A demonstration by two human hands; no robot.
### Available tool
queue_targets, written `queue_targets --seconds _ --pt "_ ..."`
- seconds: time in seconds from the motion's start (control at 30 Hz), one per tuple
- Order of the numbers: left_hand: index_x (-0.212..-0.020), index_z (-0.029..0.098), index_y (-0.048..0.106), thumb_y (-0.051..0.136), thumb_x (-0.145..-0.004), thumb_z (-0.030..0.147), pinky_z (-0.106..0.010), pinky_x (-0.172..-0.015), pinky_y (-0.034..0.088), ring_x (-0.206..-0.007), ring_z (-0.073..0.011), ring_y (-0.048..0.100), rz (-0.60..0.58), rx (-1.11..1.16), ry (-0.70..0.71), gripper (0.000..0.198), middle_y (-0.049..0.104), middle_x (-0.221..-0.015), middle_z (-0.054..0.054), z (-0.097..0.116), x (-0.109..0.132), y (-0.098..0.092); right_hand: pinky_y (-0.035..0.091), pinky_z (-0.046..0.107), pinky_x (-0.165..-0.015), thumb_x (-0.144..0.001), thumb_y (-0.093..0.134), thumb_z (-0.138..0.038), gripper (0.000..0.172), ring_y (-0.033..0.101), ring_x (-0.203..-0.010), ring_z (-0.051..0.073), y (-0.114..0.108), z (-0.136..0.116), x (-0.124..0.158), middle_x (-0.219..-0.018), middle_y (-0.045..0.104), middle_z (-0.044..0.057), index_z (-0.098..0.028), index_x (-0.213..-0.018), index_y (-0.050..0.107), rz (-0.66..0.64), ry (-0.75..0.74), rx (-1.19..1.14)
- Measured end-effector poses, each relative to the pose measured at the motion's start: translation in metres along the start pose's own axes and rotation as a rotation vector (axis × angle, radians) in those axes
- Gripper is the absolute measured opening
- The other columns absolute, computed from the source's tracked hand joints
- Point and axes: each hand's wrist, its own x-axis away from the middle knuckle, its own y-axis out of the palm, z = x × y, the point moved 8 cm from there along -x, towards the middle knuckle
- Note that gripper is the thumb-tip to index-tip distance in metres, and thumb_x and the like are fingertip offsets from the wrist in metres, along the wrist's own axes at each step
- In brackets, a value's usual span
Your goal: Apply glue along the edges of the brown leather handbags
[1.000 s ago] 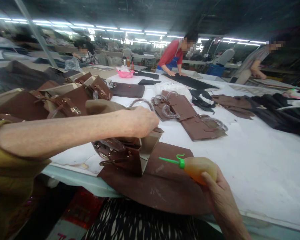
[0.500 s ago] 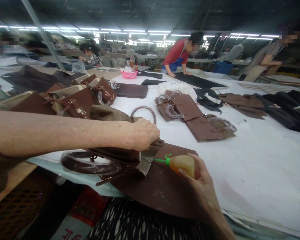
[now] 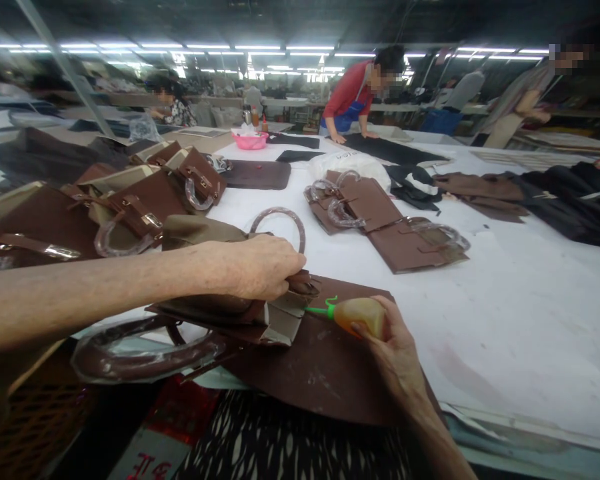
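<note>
Closed on the edge of a brown handbag [image 3: 220,303], my left hand [image 3: 267,267] pinches it near its turned-up corner. The bag lies on its side, with plastic-wrapped handles sticking out at front and back. My right hand [image 3: 393,340] grips a squeeze bottle [image 3: 360,316] of amber liquid, tilted to the left. Its thin green nozzle [image 3: 317,311] reaches the light lining edge at the bag's end; I cannot tell whether it touches. Beneath them spreads a flat brown panel [image 3: 330,373] along the front edge of the white table [image 3: 520,320].
Several brown handbags [image 3: 135,200] are crowded at the left. More finished-looking bags [image 3: 395,227] lie across the table beside a white plastic bag [image 3: 353,167]. A pink basin [image 3: 250,139] stands farther back. A person in red [image 3: 347,100] leans over dark material [image 3: 390,147]. Below left is a basket [image 3: 45,420].
The camera view has shifted slightly, and both hands appear a little farther left. The bottle's nozzle has stayed by the lining edge, and both grips are the same.
</note>
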Motion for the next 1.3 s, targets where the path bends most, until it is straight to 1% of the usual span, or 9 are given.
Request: queue_targets --seconds 0.2,0.47,0.57,0.67,0.77,0.9,0.97,1.1,1.3 --pt "-0.089 0.015 0.059 0.047 -0.081 0.02 -0.033 -0.06 0.044 -0.07 -0.0246 0.061 0.059 0.01 -0.02 0.016 0.063 -0.079 -0.009 0.003 0.009 0.0 0.047 0.036 -0.079 -0.071 0.068 -0.046 0.052 0.058 -0.087 0.026 0.001 0.003 0.0 -0.097 0.062 0.003 -0.022 -0.114 0.053 -0.046 0.049 -0.042" --pt "-0.086 0.016 0.059 0.048 -0.08 0.02 -0.034 -0.056 0.044 -0.066 -0.0253 0.061 0.111 0.014 -0.037 0.013 0.063 -0.078 -0.008 0.002 0.014 0.007 0.05 0.036 -0.075 -0.07 0.069 -0.045 0.05 0.058 -0.088 0.026 0.003 0.006 0.003 -0.097 0.062 0.003 -0.021 -0.111 0.054 -0.077 0.097 -0.093" --pt "-0.085 0.016 0.058 0.048 -0.079 0.02 -0.034 -0.057 0.045 -0.067 -0.0259 0.061 0.108 0.014 -0.044 0.012 0.063 -0.078 -0.008 0.003 0.015 0.006 0.05 0.036 -0.075 -0.071 0.068 -0.045 0.05 0.058 -0.089 0.026 0.005 0.007 0.005 -0.098 0.061 0.003 -0.021 -0.112 0.053 -0.087 0.11 -0.104" --pt "-0.085 0.016 0.059 0.047 -0.08 0.019 -0.033 -0.058 0.045 -0.068 -0.0251 0.061 0.066 0.031 -0.066 0.013 0.063 -0.078 -0.009 0.004 0.016 0.006 0.05 0.035 -0.074 -0.071 0.069 -0.045 0.049 0.058 -0.087 0.025 0.006 0.005 0.007 -0.096 0.061 0.002 -0.023 -0.112 0.052 -0.11 0.125 -0.109" --pt "-0.086 0.016 0.059 0.047 -0.08 0.019 -0.033 -0.058 0.045 -0.069 -0.0246 0.061 0.034 0.043 -0.084 0.014 0.063 -0.078 -0.009 0.003 0.017 0.009 0.05 0.034 -0.076 -0.068 0.072 -0.045 0.05 0.058 -0.088 0.025 0.004 0.001 0.011 -0.096 0.061 0.002 -0.023 -0.109 0.053 -0.102 0.131 -0.098" --pt "-0.084 0.017 0.058 0.048 -0.079 0.02 -0.034 -0.056 0.045 -0.066 -0.0255 0.06 0.11 0.037 -0.056 0.012 0.062 -0.076 -0.008 0.003 0.019 0.012 0.049 0.034 -0.077 -0.067 0.072 -0.046 0.051 0.057 -0.089 0.025 0.004 -0.001 0.016 -0.097 0.061 0.002 -0.022 -0.108 0.054 -0.11 0.124 -0.097" --pt "-0.084 0.017 0.057 0.047 -0.079 0.02 -0.034 -0.055 0.044 -0.065 -0.0248 0.059 0.115 0.042 -0.06 0.011 0.061 -0.075 -0.008 0.003 0.02 0.015 0.05 0.033 -0.075 -0.068 0.073 -0.046 0.052 0.057 -0.088 0.024 0.006 0.002 0.019 -0.098 0.06 0.001 -0.023 -0.11 0.053 -0.137 0.136 -0.117" --pt "-0.083 0.016 0.057 0.047 -0.081 0.021 -0.032 -0.053 0.042 -0.062 -0.0222 0.057 0.111 0.057 -0.091 0.011 0.06 -0.075 -0.008 0.002 0.024 0.018 0.053 0.03 -0.062 -0.068 0.074 -0.046 0.055 0.056 -0.086 0.024 0.01 0.008 0.023 -0.098 0.059 0.001 -0.025 -0.113 0.051 -0.185 0.207 -0.188" --pt "-0.079 0.016 0.056 0.05 -0.079 0.018 -0.034 -0.059 0.043 -0.069 -0.0234 0.056 0.143 0.107 -0.059 0.006 0.06 -0.078 -0.008 0.01 0.037 0.021 0.055 0.031 -0.056 -0.067 0.074 -0.046 0.054 0.057 -0.083 0.026 0.009 0.008 0.027 -0.095 0.06 0.002 -0.024 -0.11 0.052 -0.173 0.278 -0.242"
